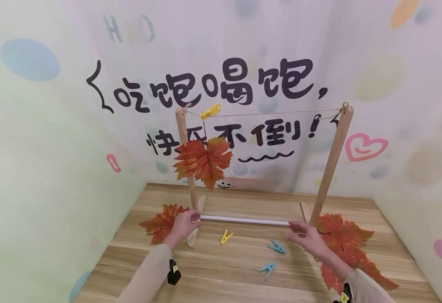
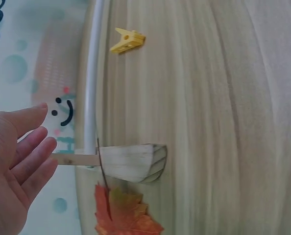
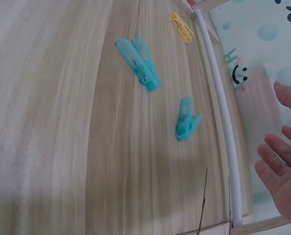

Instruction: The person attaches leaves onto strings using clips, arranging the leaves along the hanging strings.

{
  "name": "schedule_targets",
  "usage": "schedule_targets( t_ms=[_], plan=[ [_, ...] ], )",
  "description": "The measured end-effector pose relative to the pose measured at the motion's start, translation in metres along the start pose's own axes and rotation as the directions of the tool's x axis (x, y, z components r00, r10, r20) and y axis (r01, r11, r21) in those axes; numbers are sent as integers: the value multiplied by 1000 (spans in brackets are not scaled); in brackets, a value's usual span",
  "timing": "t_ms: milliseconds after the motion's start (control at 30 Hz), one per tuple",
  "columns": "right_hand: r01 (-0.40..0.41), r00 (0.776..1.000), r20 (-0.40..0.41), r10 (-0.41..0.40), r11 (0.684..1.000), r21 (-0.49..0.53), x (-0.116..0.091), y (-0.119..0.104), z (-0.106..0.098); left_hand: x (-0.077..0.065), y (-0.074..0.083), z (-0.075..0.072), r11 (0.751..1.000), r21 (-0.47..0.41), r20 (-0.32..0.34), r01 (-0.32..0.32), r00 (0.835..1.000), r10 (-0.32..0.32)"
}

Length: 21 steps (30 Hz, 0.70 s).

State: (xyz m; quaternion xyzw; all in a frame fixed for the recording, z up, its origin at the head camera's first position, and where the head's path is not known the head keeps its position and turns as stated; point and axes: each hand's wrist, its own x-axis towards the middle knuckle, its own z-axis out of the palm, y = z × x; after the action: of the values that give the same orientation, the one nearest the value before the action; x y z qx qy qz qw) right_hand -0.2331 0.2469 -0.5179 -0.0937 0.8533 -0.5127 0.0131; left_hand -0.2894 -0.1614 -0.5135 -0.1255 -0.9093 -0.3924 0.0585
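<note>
A wooden frame stands on the table, with a left post (image 1: 182, 130), a right post (image 1: 331, 164) and a white rod (image 1: 247, 220) joining them low down. My left hand (image 1: 185, 227) is at the left post's foot, fingers fairly straight; in the left wrist view its fingertips come close to the post. Beside the right post, my right hand (image 1: 307, 239) has its fingers spread and holds nothing. From the string (image 1: 266, 113) between the post tops hangs a red-orange maple leaf (image 1: 206, 160), held by a yellow clothespin (image 1: 211, 111).
Another yellow clothespin (image 1: 226, 237) and two blue clothespins, one nearer the rod (image 1: 276, 247) and one nearer me (image 1: 268, 270), lie on the wooden table (image 1: 213, 277). One maple leaf (image 1: 160, 224) lies at left, more leaves (image 1: 344, 240) at right. A printed wall stands behind.
</note>
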Motion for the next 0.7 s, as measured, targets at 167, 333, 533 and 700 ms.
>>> schedule_targets(
  t_ms=[167,333,533,700],
  plan=[
    [-27,1000,-9,28,999,18,-1,4,8,1,-3,9,998,46,10,41,999,-41],
    [-60,998,-1,60,998,19,-1,7,17,0,-7,15,995,94,9,17,1000,-18],
    [-89,996,34,87,994,58,-3,8,25,1,-13,22,988,156,-3,11,1000,-10],
    [-63,997,47,59,996,71,-5,7,27,2,-16,26,982,187,-36,22,999,-16]
  ],
)
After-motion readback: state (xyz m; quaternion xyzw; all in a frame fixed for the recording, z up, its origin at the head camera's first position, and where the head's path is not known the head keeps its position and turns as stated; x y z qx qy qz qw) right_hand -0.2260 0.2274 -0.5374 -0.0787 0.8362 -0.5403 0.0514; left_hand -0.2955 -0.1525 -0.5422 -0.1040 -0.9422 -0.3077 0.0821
